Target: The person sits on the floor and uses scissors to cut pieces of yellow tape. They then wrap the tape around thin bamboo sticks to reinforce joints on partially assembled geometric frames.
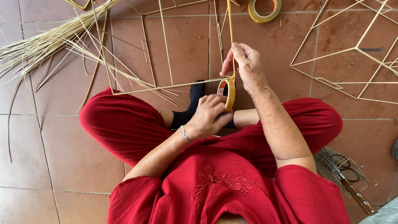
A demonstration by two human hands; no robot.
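Left hand (209,116) grips yellow tape roll (228,93), frame centre. Right hand (244,66) pinches stick joint (230,79) above it. Second tape roll (264,10) top centre; straw bundle (45,45) upper left; wire basket (342,168) lower right.

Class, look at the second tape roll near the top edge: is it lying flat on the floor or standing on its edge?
Flat: the spare tape roll shows its open ring face-up on the tiled floor.

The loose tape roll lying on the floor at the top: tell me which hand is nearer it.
Right. The right hand pinches the stick joint just below the loose tape roll; the left hand is lower, holding another tape roll.
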